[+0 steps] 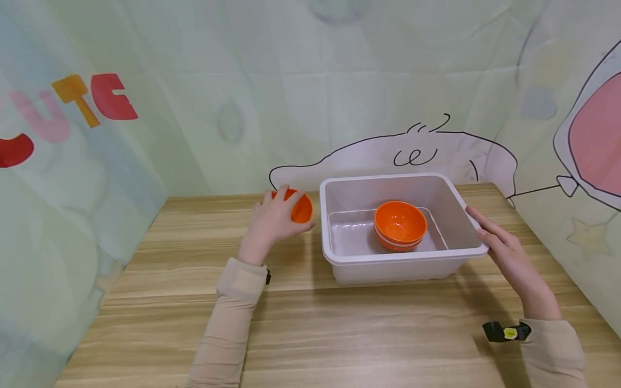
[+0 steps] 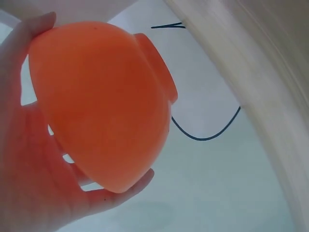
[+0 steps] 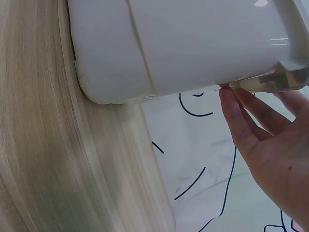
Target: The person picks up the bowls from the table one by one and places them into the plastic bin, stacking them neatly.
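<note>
My left hand (image 1: 274, 221) grips an orange bowl (image 1: 302, 209) just left of the bin. In the left wrist view, that bowl (image 2: 101, 96) is tipped on its side, with its foot pointing away from the palm; thumb and fingers span its rim. A stack of orange bowls (image 1: 400, 222), with a pale band between rims, stands inside the light grey plastic bin (image 1: 398, 258). At the bin's right side, my right hand (image 1: 506, 253) touches the rim and outer wall with fairly straight fingers. The right wrist view shows its fingertips (image 3: 227, 96) against the bin (image 3: 193, 43).
The bin stands toward the back of a wood-grain table (image 1: 368, 334). Behind and on both sides hangs a printed cloth backdrop (image 1: 242, 81) with cartoon drawings and letters. The table's back edge meets the backdrop close behind the left hand.
</note>
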The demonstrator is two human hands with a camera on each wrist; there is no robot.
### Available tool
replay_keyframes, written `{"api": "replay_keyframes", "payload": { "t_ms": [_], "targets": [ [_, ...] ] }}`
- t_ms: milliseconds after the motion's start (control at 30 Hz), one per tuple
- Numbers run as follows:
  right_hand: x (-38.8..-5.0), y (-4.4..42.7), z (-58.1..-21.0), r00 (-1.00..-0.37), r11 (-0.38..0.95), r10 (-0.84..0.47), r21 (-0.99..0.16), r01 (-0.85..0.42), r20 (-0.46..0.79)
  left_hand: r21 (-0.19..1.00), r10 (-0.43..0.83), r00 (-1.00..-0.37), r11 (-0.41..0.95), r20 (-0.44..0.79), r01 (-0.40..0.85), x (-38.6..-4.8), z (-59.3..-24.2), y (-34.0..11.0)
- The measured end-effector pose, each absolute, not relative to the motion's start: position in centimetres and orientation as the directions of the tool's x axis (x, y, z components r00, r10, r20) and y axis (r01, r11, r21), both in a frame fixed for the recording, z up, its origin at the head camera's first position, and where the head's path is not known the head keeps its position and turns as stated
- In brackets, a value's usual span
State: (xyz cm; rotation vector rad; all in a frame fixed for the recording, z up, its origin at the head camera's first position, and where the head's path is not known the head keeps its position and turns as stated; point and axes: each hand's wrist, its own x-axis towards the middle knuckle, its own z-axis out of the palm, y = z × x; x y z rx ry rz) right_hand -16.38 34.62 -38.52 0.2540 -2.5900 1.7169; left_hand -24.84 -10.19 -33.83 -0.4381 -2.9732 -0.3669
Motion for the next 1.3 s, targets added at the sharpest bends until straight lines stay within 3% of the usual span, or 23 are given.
{"api": "replay_keyframes", "payload": {
  "t_ms": [400, 1100, 1300],
  "targets": [
    [-16.3, 34.6, -38.6, -0.982, 0.334, -0.136, -0.927, -0.167, 0.128, 0.229, 0.158, -0.962, 0.951, 0.221, 0.209, -23.9, -32.8, -9.1],
    [-16.4, 34.6, -38.5, -0.978, 0.297, -0.156, -0.937, -0.182, 0.141, 0.225, 0.178, -0.950, 0.945, 0.256, 0.238, -22.9, -30.3, -6.8],
    [-16.3, 34.4, -38.4, -0.988, 0.355, -0.114, -0.924, -0.141, 0.107, 0.212, 0.190, -0.952, 0.947, 0.240, 0.243, -22.8, -29.8, -6.0]
  ]
}}
